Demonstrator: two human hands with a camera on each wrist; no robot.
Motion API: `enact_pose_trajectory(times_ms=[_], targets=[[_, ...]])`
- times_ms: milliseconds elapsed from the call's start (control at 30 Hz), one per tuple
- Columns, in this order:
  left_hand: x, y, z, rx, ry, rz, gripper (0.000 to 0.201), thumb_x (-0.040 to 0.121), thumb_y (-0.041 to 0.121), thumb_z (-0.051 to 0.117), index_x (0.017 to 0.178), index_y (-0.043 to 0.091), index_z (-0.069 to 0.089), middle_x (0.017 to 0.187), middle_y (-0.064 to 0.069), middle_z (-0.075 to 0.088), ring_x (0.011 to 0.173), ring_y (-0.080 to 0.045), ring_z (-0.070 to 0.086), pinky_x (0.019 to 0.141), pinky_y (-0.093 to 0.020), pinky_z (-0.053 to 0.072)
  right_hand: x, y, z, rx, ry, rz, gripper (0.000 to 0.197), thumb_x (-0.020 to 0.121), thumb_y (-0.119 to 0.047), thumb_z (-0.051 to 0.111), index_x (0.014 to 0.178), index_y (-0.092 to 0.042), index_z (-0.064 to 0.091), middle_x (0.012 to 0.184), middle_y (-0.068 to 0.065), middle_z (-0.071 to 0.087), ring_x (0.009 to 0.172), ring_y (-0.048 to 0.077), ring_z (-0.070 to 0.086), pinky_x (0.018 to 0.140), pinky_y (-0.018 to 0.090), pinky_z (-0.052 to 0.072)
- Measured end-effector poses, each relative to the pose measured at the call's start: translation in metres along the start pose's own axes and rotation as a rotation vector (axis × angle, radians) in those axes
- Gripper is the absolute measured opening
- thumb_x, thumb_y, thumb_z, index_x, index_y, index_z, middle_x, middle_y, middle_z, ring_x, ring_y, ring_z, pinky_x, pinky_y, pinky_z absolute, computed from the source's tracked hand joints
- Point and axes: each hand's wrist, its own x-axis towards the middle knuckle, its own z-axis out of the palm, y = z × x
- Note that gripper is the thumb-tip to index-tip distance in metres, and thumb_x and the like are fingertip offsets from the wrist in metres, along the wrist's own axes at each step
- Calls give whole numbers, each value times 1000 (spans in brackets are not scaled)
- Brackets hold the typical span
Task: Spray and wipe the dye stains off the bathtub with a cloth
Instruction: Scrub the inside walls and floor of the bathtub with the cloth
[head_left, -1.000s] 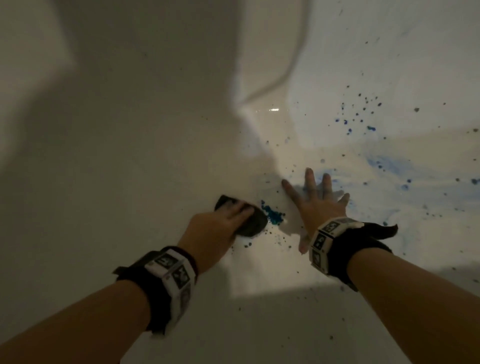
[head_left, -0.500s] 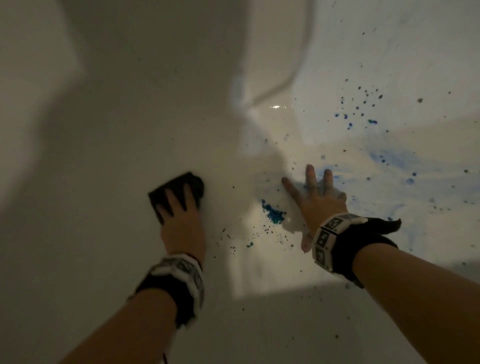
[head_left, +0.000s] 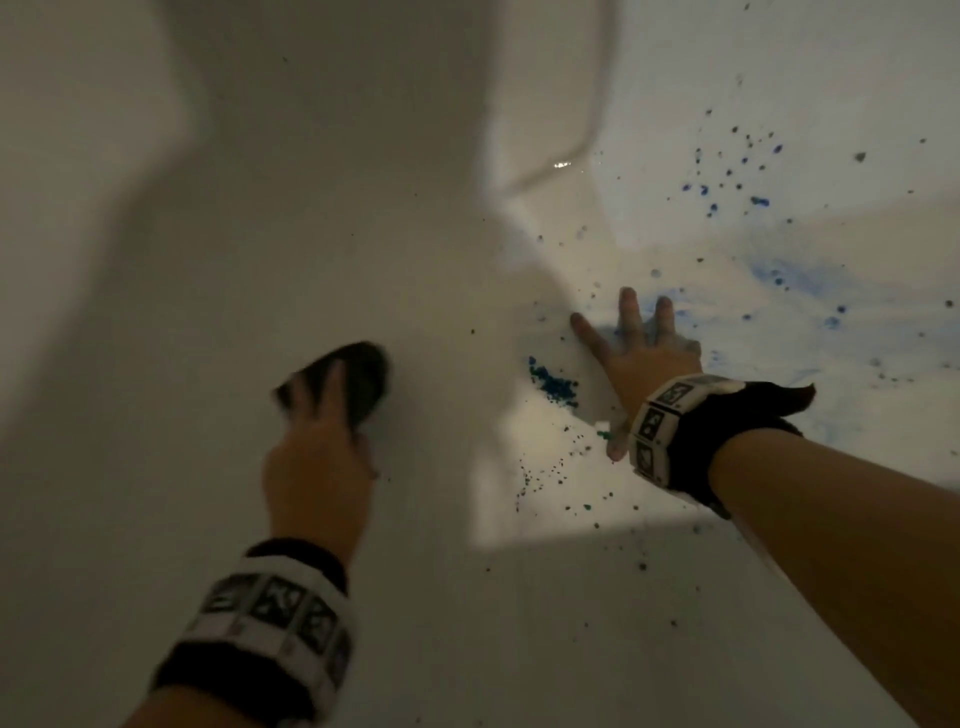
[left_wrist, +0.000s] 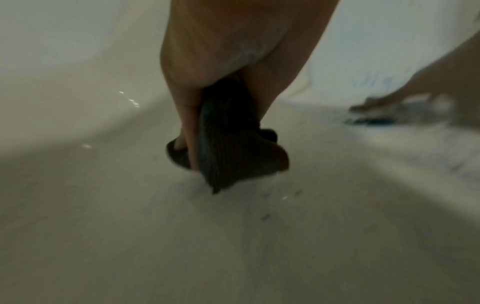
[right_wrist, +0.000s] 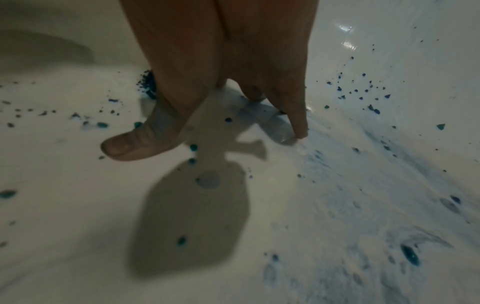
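Note:
My left hand (head_left: 317, 441) grips a dark ribbed cloth (head_left: 363, 379) and holds it against the white bathtub floor (head_left: 260, 234). In the left wrist view the cloth (left_wrist: 228, 144) is pinched between thumb and fingers, its lower corner on the floor. A clump of blue-green dye grains (head_left: 553, 382) lies to the cloth's right. My right hand (head_left: 639, 353) is planted flat beside the clump, fingers spread, empty; its thumb (right_wrist: 124, 146) lies among loose grains. Blue smears (head_left: 779, 275) and specks (head_left: 727, 187) cover the tub to the right.
The tub wall curves up at the left and far side (head_left: 545, 130). Scattered dye specks (head_left: 545, 478) dot the lit patch of floor between my arms. No spray bottle is in view.
My left hand swept the cloth leftwards, away from the dye clump it was next to a second ago. The right hand stayed planted in place.

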Motion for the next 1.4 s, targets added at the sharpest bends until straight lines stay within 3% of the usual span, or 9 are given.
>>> enact_pose_trajectory(times_ms=[167,400,533,633,767,933,1067,1200,1400], targets=[[1,-25,23,213,-274,-364,81,95,14,49,148,11,-12,153,-27,-2,135,-45,25,104,-48,35,-1,-2,0,2,-4,5,110,80,-32,69,140,-44,-23,148,10,-36,137,45,-21,108,64,15],[-49,81,58,295,-244,129,60,91,5,32,148,3,13,141,-43,20,123,-56,36,91,-51,48,-3,-2,-1,-18,-7,6,110,79,-36,69,141,-41,-22,148,11,-34,137,46,-20,108,64,15],[-65,134,53,103,-622,219,67,97,16,42,151,23,1,154,-22,8,137,-40,24,107,-40,35,-2,-3,0,-44,-5,28,122,71,-39,76,139,-42,-25,148,10,-35,137,45,-20,109,64,15],[-41,120,27,-388,-392,68,56,92,16,49,144,26,33,122,-14,61,104,-28,62,91,-37,52,-2,-4,1,-21,-10,3,115,77,-32,73,140,-44,-23,148,10,-36,136,45,-22,108,65,14],[18,73,-36,-678,-40,-127,53,93,16,51,142,31,35,86,-12,70,65,-25,68,53,-34,59,-1,1,5,11,-27,-18,105,85,-27,64,140,-42,-24,147,11,-38,135,46,-24,108,64,14],[128,47,-91,-379,451,-293,70,96,18,46,150,8,2,150,-18,29,134,-32,35,110,-36,24,-5,0,-2,8,-56,-50,111,78,-47,64,140,-36,-28,146,14,-38,135,48,-23,108,62,16],[189,73,-113,-296,366,-291,64,97,23,43,149,4,12,151,-18,25,136,-33,30,112,-40,25,-10,-1,-5,4,-66,-47,115,74,-55,63,141,-34,-27,146,15,-36,135,48,-23,108,62,16],[217,112,-113,314,157,-133,63,97,39,39,144,-1,25,146,-30,27,134,-45,28,110,-53,25,-6,-1,-8,-7,-64,-58,116,74,-56,64,141,-33,-28,146,17,-36,134,49,-23,109,64,10],[154,164,-38,271,-6,138,73,98,21,41,145,-5,-8,152,-29,-2,140,-43,7,112,-51,20,-2,-2,-12,-2,-71,-59,114,76,-51,64,140,-34,-28,145,17,-38,133,50,-25,109,64,7]])
